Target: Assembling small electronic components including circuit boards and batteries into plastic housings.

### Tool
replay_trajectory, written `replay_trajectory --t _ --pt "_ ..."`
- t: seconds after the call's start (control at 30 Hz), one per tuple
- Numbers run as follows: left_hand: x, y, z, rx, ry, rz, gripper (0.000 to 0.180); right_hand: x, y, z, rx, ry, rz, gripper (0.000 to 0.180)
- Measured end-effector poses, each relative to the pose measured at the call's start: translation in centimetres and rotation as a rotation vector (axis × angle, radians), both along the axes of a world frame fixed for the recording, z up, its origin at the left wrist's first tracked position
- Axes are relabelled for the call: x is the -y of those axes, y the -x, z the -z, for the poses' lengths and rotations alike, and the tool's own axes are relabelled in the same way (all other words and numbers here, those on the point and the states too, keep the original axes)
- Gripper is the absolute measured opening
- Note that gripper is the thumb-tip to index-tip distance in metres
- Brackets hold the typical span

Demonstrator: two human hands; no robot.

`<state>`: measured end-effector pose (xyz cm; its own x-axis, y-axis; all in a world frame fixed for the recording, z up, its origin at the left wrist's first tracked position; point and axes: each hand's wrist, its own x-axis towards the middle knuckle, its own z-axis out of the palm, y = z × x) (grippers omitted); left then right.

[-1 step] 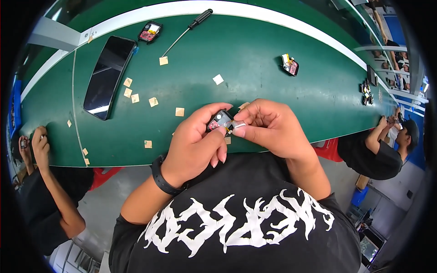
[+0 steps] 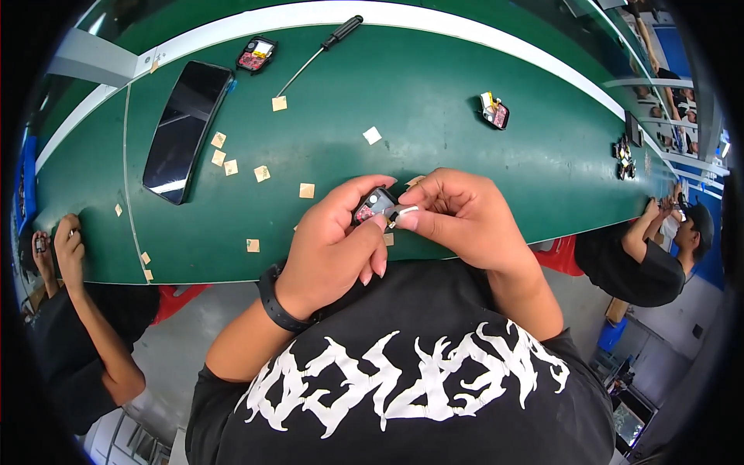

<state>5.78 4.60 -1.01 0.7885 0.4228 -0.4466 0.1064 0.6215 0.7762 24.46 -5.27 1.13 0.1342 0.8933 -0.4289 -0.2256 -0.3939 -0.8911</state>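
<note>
Near the table's front edge, my left hand grips a small black device casing with a red circuit board inside it. Its thumb lies over the casing's lower part and hides some of it. Just to the right, my right hand pinches a small flat silver-white battery between thumb and fingertips. The battery sits at the casing's right side, and a thin dark and yellow strip shows between the two. Whether the battery touches the casing I cannot tell.
Square beige stickers are scattered over the green table. A large black phone lies left, a screwdriver farther back. Similar open casings lie at back left and right. People work at both sides.
The battery in my right hand has tilted slightly, so its face now looks narrower and brighter. Both hands stay in nearly the same place.
</note>
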Motion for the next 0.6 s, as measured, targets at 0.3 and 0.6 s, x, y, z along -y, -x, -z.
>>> replay_trajectory --t 0.3,0.6 --pt "0.6 -0.1 0.1 0.000 -0.160 -0.042 0.032 -0.2 1.0 -1.6 0.065 0.055 0.021 0.009" --pt "0.7 -0.3 0.2 0.020 -0.279 -0.044 0.026 0.3 1.6 -1.2 0.297 -0.002 -0.015 0.009"
